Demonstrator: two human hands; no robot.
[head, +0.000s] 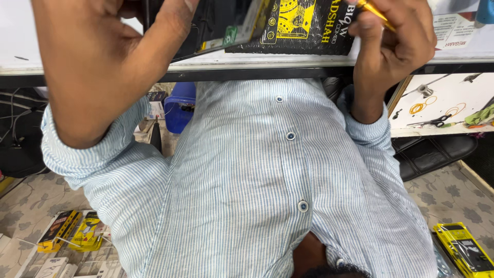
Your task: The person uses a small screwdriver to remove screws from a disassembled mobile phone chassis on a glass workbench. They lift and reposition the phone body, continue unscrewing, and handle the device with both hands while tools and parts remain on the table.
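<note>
My left hand (103,56) is raised at the white table's edge (257,66), its fingers closed on a flat black packet (216,20) that tilts off the tabletop. My right hand (393,46) is closed around a thin yellow tool (374,10), of which only a short stretch shows above the fingers. Between the two hands a black packet with yellow print (303,25) lies on the table, close to the right hand. My striped light-blue shirt (257,180) fills the middle of the view.
An open drawer (442,90) on the right holds scissors (437,122), rubber bands and small tools. A blue bin (180,108) sits under the table. Yellow-and-black packets lie on the patterned floor at lower left (67,231) and lower right (463,249).
</note>
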